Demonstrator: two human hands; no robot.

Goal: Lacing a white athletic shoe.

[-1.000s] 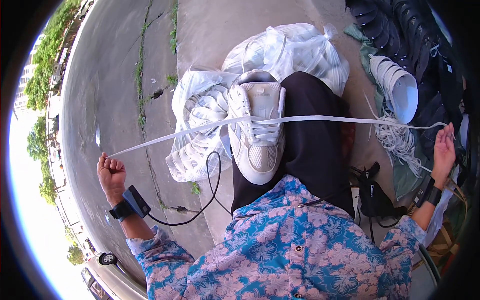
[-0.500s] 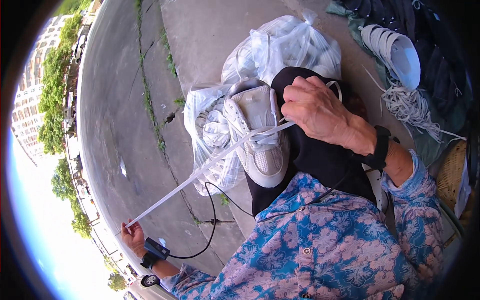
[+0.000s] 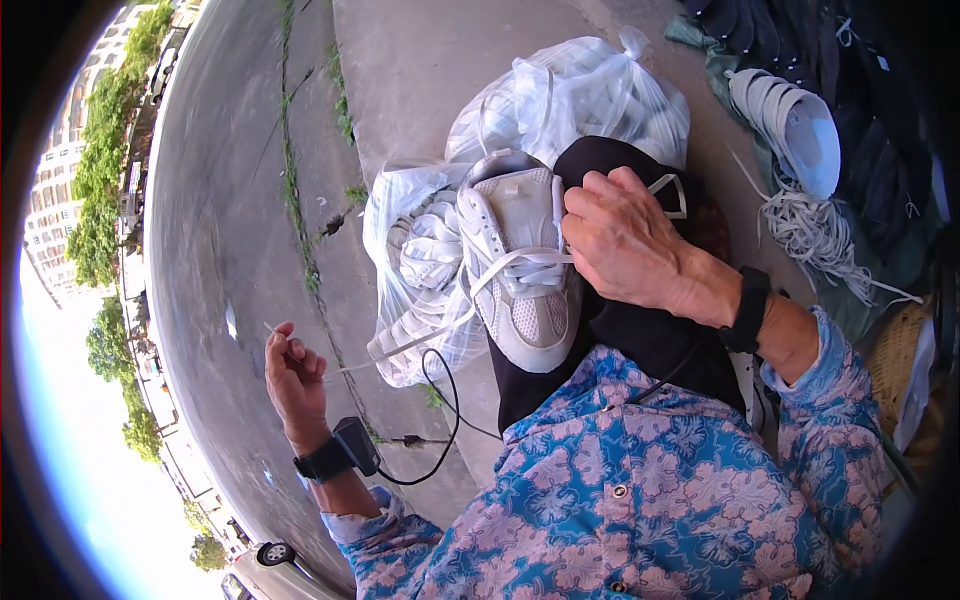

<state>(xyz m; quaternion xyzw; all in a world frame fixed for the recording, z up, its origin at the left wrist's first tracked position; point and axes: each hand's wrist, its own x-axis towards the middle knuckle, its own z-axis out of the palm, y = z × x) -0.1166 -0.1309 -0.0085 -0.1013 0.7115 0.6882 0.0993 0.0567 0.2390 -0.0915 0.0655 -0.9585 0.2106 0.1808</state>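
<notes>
A white-grey sneaker [image 3: 540, 335] lies on my black-trousered thigh, toe toward me. A flat white shoelace [image 3: 450, 325] crosses its lower eyelets and runs out to the left. My left hand [image 3: 297, 385] is out at the left above the pavement, fingers curled round the lace, a thin tip showing above them. Right at the shoe's right edge, my right hand [image 3: 630, 240] is closed, its back toward me. Lace from the shoe leads into its fingertips, and a pale loop shows beyond the knuckles. The fingertips are partly hidden.
Two clear plastic bags [image 3: 590, 100] of white shoes stand behind and left of the sneaker. At the right are a stack of white cup-shaped pieces [image 3: 785, 125], a tangle of laces [image 3: 815, 235], dark cloth [image 3: 870, 150] and a wicker basket [image 3: 895, 345]. A black cable [image 3: 455, 385] trails from my left wrist device.
My left hand has come back toward me and to the right, and the lace, taut before, now sags. My right hand stays by the shoe, its lace drawn closer in.
</notes>
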